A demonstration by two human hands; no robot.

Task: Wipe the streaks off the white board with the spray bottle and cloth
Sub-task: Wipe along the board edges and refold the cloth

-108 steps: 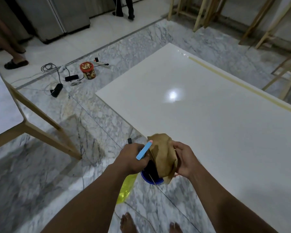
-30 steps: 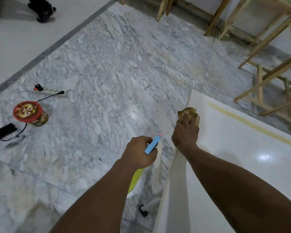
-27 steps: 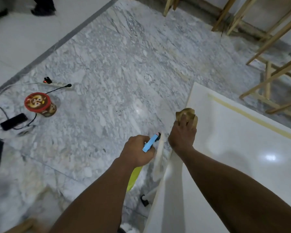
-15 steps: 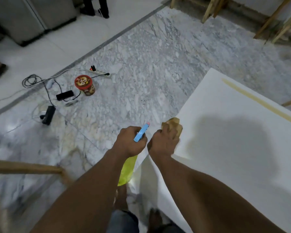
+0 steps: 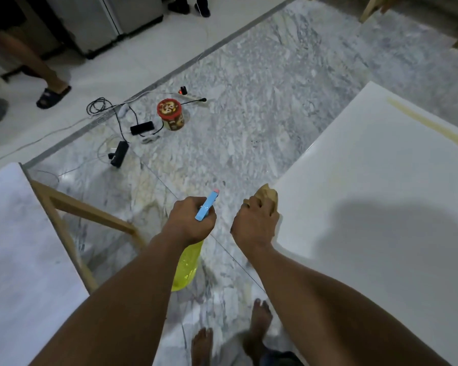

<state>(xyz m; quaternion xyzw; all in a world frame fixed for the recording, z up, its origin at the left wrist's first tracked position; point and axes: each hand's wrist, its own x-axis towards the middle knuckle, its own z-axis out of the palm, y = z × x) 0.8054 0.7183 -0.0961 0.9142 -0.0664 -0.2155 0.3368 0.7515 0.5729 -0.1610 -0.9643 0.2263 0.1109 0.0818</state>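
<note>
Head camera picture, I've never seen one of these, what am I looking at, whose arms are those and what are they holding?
No machine here: the camera sits on a person's head and looks down, so both arms are the wearer's own. The left hand grips a yellow spray bottle with a blue nozzle. The right hand holds a tan cloth at the corner of a white board, which bears a yellowish streak farther off. On the marble floor lie cables and a red-lidded tub.
</note>
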